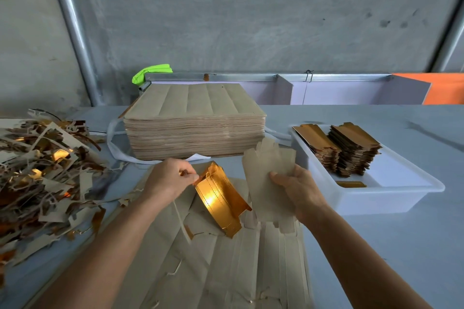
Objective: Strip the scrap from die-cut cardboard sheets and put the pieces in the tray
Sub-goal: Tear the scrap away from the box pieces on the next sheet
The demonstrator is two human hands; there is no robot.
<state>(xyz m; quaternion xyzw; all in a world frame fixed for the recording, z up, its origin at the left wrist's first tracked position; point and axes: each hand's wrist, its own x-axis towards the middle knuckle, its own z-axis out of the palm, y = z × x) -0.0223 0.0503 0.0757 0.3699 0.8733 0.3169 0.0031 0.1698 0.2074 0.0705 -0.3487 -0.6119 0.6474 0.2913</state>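
A die-cut cardboard sheet (221, 266) lies grey side up on the table in front of me. My left hand (168, 178) pinches the top end of a curled gold-faced piece (218, 198) that bends up off the sheet. My right hand (298, 190) grips several flat grey pieces (266, 173), held upright just left of the white tray (391, 198). Inside the tray stand two stacks of gold pieces (351, 150), and one loose gold piece (351, 184) lies in front of them.
A tall stack of uncut sheets (195, 128) sits at the table's middle back. A heap of grey and gold scrap strips (42, 170) covers the left side. Behind the table run a metal rail, a green object (150, 73) and an orange panel (444, 88).
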